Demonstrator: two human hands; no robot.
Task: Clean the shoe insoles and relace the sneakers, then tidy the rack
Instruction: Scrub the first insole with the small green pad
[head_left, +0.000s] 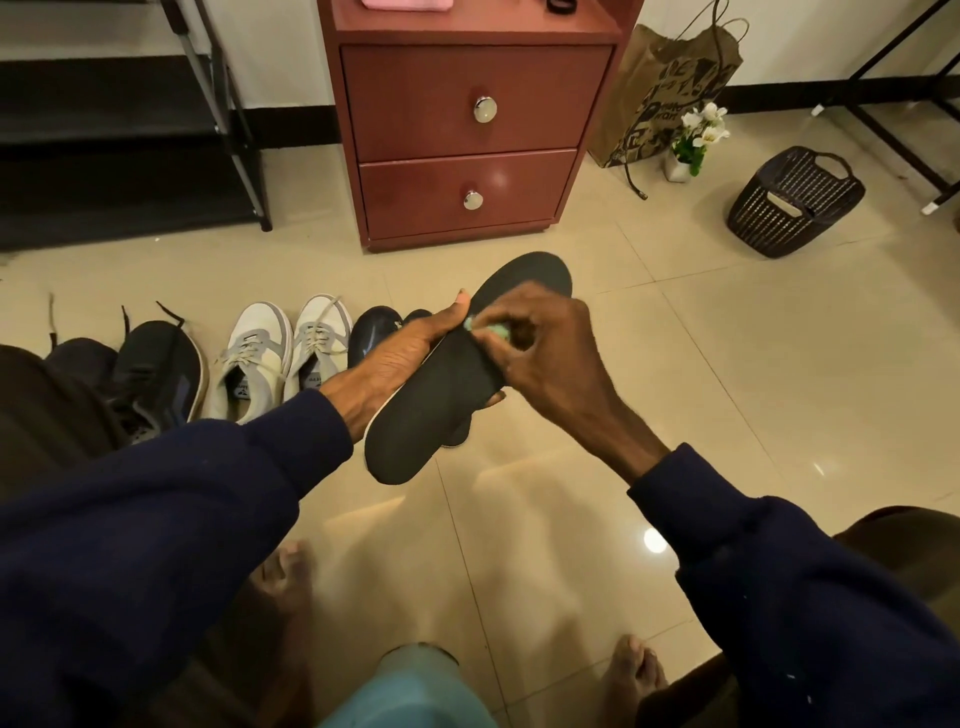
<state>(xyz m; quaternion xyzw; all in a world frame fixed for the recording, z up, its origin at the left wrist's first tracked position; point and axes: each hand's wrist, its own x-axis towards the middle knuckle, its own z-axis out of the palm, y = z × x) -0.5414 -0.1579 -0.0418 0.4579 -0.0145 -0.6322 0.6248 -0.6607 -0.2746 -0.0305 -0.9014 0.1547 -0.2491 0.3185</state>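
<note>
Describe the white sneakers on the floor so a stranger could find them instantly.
Start at the red-brown drawer cabinet and look down-left to the row of shoes on the tiled floor. The white sneakers sit mid-row, between the black sneakers and glossy dark shoes: the only pale pair, grey-trimmed.

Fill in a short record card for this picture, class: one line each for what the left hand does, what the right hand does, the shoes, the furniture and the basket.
left hand: holds the dark insole from below
right hand: presses a small pale green wipe on the insole
shoes: white sneakers between dark pairs, on the floor
furniture: red-brown drawer cabinet
basket: dark, on the floor, right
</note>
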